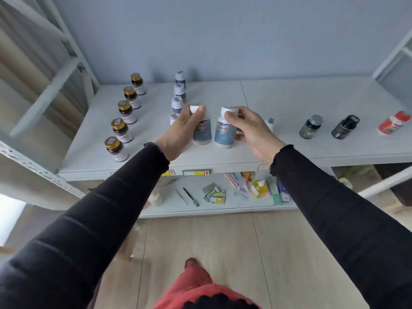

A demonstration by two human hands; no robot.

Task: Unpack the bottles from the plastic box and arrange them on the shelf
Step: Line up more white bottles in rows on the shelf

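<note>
My left hand (181, 132) grips a white bottle with a blue label (202, 131) by its cap and side, its base on the white shelf (289, 121). Right beside it, my right hand (249, 128) holds a second blue-label bottle (225, 132) at the cap, also standing on the shelf. Behind my left hand a row of white-capped bottles (178, 103) runs toward the wall; the nearest is partly hidden. A row of brown bottles with gold caps (123, 121) lines the shelf's left side. The plastic box is out of sight.
On the shelf to the right stand a small white bottle (270, 123), a green bottle (310, 127), a black bottle (344, 127) and a red bottle (393, 123). The lower shelf (200, 208) holds pens, labels and small packets. Metal uprights frame both sides.
</note>
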